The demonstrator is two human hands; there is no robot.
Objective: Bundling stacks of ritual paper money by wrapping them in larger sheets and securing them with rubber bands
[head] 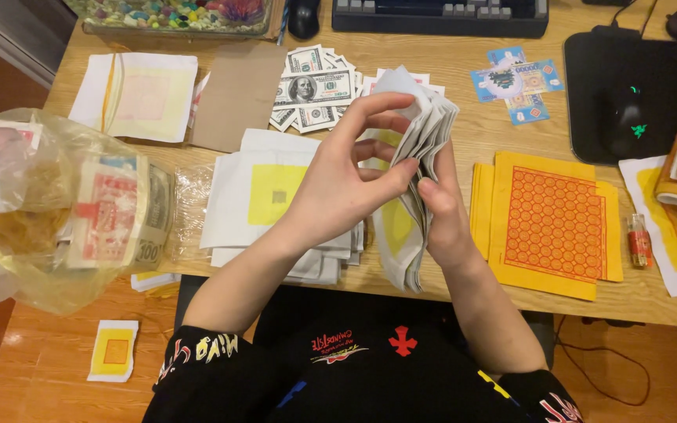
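- In the middle of the frame both hands hold 1 folded bundle of white sheets with yellow squares (415, 168), raised above the wooden desk (479, 137) and standing roughly on edge.
- The left hand (346, 176) is closed on the bundle from the left, thumb and fingertips pinching the top sheets near the upper edge.
- The right hand (444, 211) grips the bundle from the right and behind, its thumb pressed on the near face; most of its fingers are hidden by the paper.
- Just left of the hands, a loose stack of the same white-and-yellow sheets (264, 196) lies flat on the desk.
- Upper middle: a fan of grey-green printed banknote-style papers (313, 94), beside a plain brown cardboard piece (237, 94).
- Upper left: a white sheet with a pale yellow panel (136, 95).
- Left edge: a crumpled clear plastic bag (9, 227), with a red-and-white printed paper bundle (115, 215) beside it.
- Right of the hands: a yellow stack with an orange patterned square (550, 223); above it, small blue printed notes (515, 82).
- Far right: a small red bottle (638, 241) and a black mouse pad (636, 86).
- Lower left, on the floor: 1 small white square with a yellow-orange centre (115, 350).
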